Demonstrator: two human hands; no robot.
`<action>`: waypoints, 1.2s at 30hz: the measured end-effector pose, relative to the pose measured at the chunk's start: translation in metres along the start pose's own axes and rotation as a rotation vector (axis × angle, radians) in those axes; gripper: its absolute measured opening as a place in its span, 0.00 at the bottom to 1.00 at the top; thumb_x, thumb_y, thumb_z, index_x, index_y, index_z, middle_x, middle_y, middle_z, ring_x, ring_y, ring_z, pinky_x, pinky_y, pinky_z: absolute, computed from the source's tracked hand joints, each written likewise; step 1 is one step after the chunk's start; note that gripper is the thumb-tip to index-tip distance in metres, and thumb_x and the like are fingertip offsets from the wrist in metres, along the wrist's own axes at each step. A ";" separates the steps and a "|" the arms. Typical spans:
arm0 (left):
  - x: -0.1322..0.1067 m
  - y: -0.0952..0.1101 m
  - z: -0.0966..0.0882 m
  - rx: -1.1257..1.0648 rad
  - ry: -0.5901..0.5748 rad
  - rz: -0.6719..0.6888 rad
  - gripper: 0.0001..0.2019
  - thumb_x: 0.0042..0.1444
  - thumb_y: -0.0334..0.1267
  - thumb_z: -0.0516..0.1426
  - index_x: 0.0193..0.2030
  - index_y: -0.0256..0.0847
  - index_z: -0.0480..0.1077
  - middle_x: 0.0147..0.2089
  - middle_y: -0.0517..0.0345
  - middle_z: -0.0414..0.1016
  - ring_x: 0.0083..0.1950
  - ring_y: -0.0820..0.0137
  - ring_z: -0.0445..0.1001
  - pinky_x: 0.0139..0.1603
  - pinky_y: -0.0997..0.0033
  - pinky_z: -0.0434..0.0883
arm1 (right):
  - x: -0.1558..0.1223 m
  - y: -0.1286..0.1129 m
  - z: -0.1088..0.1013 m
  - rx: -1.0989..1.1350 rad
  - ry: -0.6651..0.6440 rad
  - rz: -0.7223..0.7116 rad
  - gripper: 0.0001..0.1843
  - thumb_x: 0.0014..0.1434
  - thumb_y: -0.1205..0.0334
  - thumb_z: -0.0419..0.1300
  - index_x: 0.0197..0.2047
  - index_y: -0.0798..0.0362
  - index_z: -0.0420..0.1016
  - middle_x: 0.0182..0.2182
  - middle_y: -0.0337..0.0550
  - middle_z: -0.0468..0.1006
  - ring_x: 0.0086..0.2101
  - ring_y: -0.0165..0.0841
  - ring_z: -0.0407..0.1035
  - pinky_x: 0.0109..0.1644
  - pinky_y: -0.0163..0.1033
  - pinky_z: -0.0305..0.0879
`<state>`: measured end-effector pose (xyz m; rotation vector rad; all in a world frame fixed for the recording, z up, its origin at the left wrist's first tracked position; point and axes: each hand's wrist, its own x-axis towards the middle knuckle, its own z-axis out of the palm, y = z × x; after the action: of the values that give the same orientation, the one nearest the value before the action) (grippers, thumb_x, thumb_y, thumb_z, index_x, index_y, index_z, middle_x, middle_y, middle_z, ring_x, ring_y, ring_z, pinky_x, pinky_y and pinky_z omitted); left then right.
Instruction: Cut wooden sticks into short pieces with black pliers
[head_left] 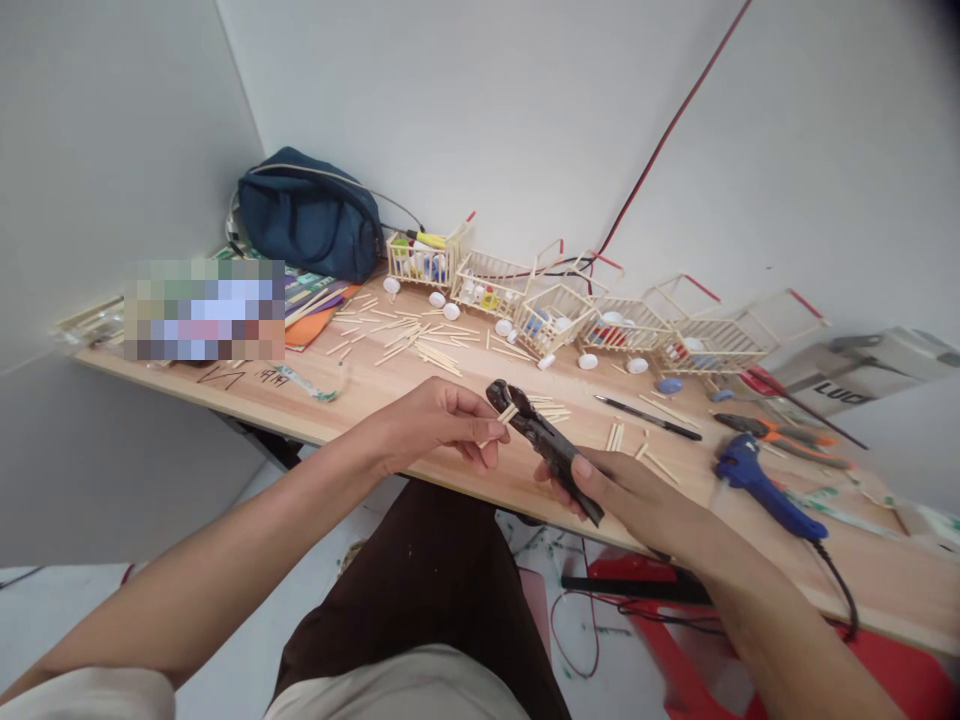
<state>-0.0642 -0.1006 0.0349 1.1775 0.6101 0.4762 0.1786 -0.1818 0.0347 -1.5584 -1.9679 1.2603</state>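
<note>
Left hand pinches a few short, pale wooden sticks between thumb and fingers, their tips at the head of a black plier-like hand tool. Right hand is closed around that tool's handles; whether its jaws have bitten the wood cannot be told. Sticks and tool are held up over the near edge of a light wood-grain table. Just behind lie scattered cut sticks. To the right are a slim black pen, orange-and-black-handled pliers and a blue glue gun. Farther back, five miniature wooden carts with white or blue wheels stand in a row, beside a dark-blue fabric bag.
</note>
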 end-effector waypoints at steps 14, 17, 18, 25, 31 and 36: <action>-0.002 -0.005 -0.003 -0.018 0.024 -0.028 0.11 0.48 0.39 0.66 0.31 0.31 0.75 0.26 0.54 0.77 0.26 0.75 0.74 0.33 0.75 0.72 | 0.002 -0.004 0.007 0.039 -0.007 0.033 0.31 0.63 0.35 0.42 0.35 0.55 0.69 0.28 0.43 0.70 0.29 0.33 0.64 0.31 0.36 0.60; -0.003 -0.006 -0.004 -0.027 0.019 -0.029 0.11 0.48 0.39 0.66 0.31 0.31 0.75 0.26 0.54 0.77 0.26 0.75 0.74 0.32 0.75 0.72 | 0.002 -0.005 0.008 0.050 -0.018 0.041 0.32 0.62 0.34 0.42 0.34 0.55 0.69 0.26 0.41 0.68 0.27 0.32 0.62 0.29 0.36 0.59; -0.003 -0.006 -0.004 -0.029 0.015 -0.030 0.11 0.48 0.39 0.66 0.31 0.31 0.75 0.26 0.54 0.77 0.26 0.75 0.74 0.32 0.75 0.72 | 0.001 -0.006 0.008 0.053 -0.020 0.042 0.32 0.62 0.34 0.42 0.34 0.55 0.69 0.25 0.40 0.67 0.26 0.31 0.61 0.29 0.36 0.59; -0.002 -0.008 -0.004 -0.018 0.016 -0.041 0.11 0.48 0.39 0.66 0.30 0.30 0.76 0.24 0.55 0.76 0.25 0.74 0.73 0.31 0.75 0.72 | 0.000 -0.015 0.011 -0.121 0.064 0.029 0.31 0.62 0.34 0.43 0.27 0.54 0.67 0.21 0.38 0.65 0.24 0.29 0.58 0.27 0.35 0.52; -0.003 -0.009 -0.005 0.004 0.007 -0.032 0.10 0.50 0.38 0.64 0.31 0.30 0.76 0.23 0.54 0.76 0.25 0.74 0.73 0.30 0.76 0.71 | -0.002 -0.012 0.013 -0.142 0.054 0.021 0.32 0.62 0.34 0.42 0.27 0.53 0.66 0.24 0.39 0.67 0.26 0.30 0.59 0.30 0.35 0.53; -0.006 -0.010 -0.005 -0.018 0.001 -0.035 0.10 0.51 0.38 0.64 0.31 0.31 0.76 0.23 0.54 0.76 0.25 0.75 0.74 0.31 0.76 0.71 | -0.002 -0.010 0.010 -0.098 0.035 0.002 0.31 0.63 0.35 0.41 0.31 0.54 0.67 0.27 0.41 0.68 0.30 0.32 0.61 0.34 0.37 0.57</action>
<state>-0.0719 -0.1041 0.0248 1.1482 0.6250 0.4513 0.1656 -0.1880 0.0379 -1.6174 -2.0339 1.1451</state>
